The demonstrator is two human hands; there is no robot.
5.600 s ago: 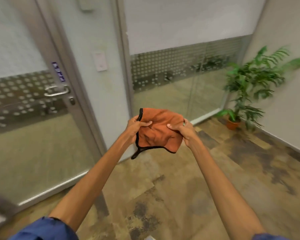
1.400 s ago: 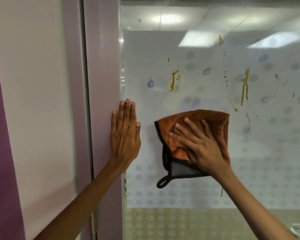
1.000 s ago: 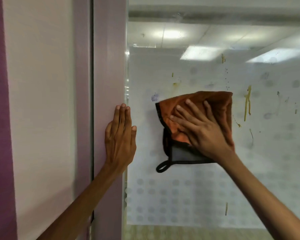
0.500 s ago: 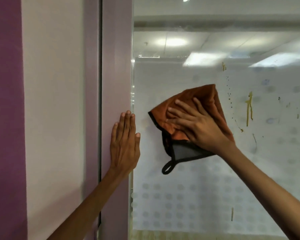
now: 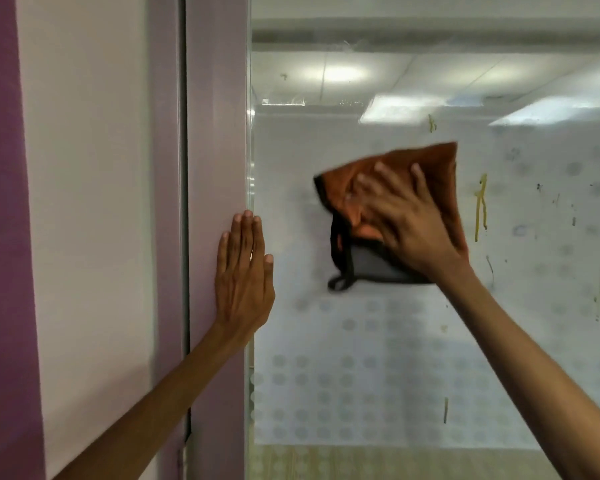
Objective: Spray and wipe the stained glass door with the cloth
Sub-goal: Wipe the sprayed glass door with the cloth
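The glass door (image 5: 378, 358) fills the right of the view, frosted with pale dots. Yellow-brown drips (image 5: 480, 209) and dark specks mark it to the right of the cloth. An orange cloth (image 5: 440, 168) with black trim and a grey underside is pressed flat on the glass under my right hand (image 5: 409, 220), fingers spread over it and blurred with motion. My left hand (image 5: 245, 271) lies flat and open on the mauve door frame (image 5: 215, 133), at the glass edge. No spray bottle is in view.
A pale wall panel (image 5: 90, 202) and a purple strip (image 5: 0, 237) stand left of the frame. Ceiling lights reflect in the clear upper glass. A thin yellow streak (image 5: 445, 410) sits low on the frosted part.
My right hand has slid the cloth to the right across the glass, toward the long yellow drip. The drips at the upper left of the glass are gone. My left hand stays on the frame.
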